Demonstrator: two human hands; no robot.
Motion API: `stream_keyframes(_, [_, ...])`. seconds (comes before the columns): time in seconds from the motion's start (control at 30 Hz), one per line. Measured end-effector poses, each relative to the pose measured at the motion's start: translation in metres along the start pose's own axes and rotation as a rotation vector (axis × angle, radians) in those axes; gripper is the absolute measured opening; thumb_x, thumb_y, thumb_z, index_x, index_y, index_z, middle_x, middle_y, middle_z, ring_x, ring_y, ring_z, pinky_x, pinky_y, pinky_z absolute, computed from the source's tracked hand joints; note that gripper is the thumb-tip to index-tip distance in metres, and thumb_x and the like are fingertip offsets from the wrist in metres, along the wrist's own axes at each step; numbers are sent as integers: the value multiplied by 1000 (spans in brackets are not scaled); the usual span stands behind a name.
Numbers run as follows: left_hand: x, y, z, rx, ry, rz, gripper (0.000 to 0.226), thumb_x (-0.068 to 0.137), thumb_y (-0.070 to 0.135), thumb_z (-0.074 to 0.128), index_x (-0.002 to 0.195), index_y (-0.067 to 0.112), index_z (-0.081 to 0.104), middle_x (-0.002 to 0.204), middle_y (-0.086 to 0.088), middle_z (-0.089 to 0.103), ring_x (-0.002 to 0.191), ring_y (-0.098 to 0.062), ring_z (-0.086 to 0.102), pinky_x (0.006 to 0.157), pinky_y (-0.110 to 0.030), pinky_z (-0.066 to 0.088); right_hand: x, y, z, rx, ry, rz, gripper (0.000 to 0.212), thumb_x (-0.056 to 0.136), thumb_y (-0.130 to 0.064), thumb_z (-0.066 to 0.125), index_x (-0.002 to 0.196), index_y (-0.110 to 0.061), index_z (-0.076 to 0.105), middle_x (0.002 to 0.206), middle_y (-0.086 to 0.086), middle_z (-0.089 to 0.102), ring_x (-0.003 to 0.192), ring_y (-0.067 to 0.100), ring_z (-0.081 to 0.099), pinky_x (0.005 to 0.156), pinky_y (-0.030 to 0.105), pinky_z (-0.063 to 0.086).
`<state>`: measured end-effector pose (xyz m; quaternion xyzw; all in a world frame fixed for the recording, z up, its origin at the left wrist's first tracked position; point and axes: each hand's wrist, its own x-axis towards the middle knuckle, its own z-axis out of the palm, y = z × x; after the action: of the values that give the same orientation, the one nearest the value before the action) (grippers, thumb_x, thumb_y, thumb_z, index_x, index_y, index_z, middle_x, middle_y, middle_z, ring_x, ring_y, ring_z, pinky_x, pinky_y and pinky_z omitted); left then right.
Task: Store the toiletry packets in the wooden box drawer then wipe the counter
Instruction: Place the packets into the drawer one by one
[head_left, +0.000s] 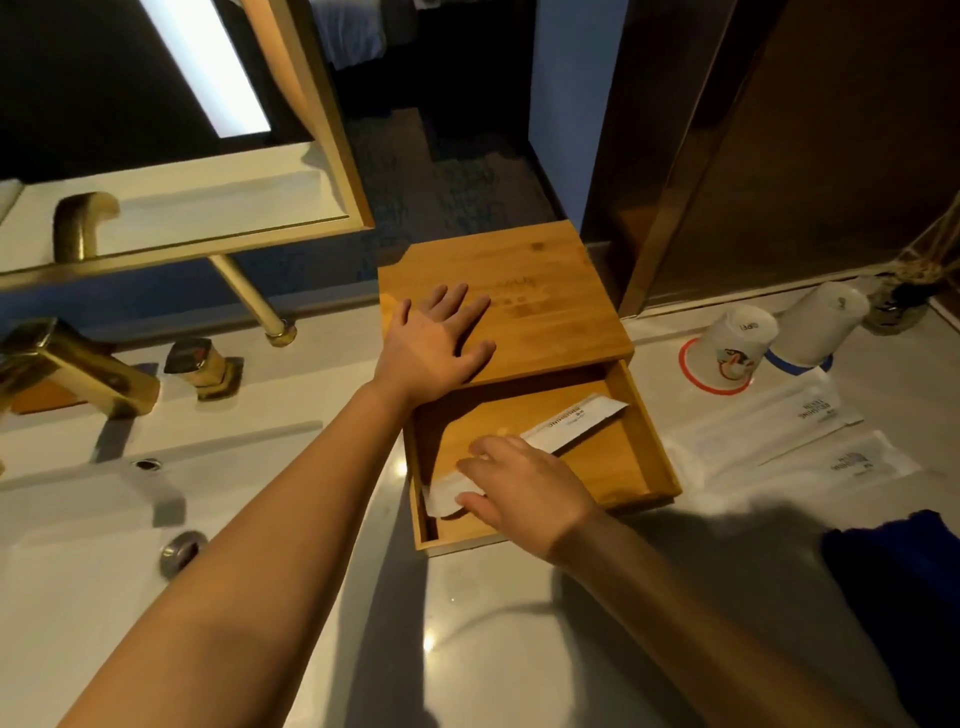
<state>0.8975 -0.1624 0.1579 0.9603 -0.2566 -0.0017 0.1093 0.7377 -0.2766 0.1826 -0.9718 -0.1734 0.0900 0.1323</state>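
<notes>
We see two risks. The packet (566, 423) lies askew across the open drawer (644, 441), one end toward the far right corner under the box (519, 291) top, the other under our right hand (524, 488); left like that, we judge it could ride up and jam when the drawer slides shut. Pushing the drawer could also shove the whole box across the worktop (467, 623) if the left hand (436, 340) lifts off.

The left hand lies flat on the box top, fingers spread and straight, pressing down and gripping nothing. The right hand is inside the drawer on the near end of the packet, fingers loosely bent; we cannot tell whether they pinch it or only rest on it.

Two more packets (779, 421) wait on the worktop right of the box, near the upturned cups (737, 343). A dark cloth (898, 561) sits at the right edge.
</notes>
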Motion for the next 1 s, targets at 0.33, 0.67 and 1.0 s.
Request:
stream_keyframes(0.33, [2, -1, 1, -17, 5, 2, 59, 91, 59, 29, 145, 37, 22, 159, 2, 16, 147, -20, 9, 117, -52, 3, -29, 46, -6, -78, -375, 225, 52, 92, -58, 17, 141, -44, 19, 159, -5, 0, 146, 26, -3, 116, 53, 1])
stream_keyframes(0.67, [1, 1, 1, -3, 0, -12, 61, 88, 60, 27, 145, 37, 22, 159, 3, 16, 147, -21, 9, 117, -52, 3, 3, 53, -3, -266, -227, 139, 49, 94, -52, 26, 141, -43, 18, 159, 5, 2, 145, 31, -3, 114, 55, 5])
stream_keyframes(1.0, [0, 0, 0, -17, 11, 4, 63, 87, 60, 28, 145, 36, 24, 159, 2, 17, 147, -21, 10, 116, -52, 4, 36, 55, 6, -110, -218, 303, 56, 92, -57, 22, 143, -44, 4, 156, 10, 14, 143, 37, 4, 114, 57, 3])
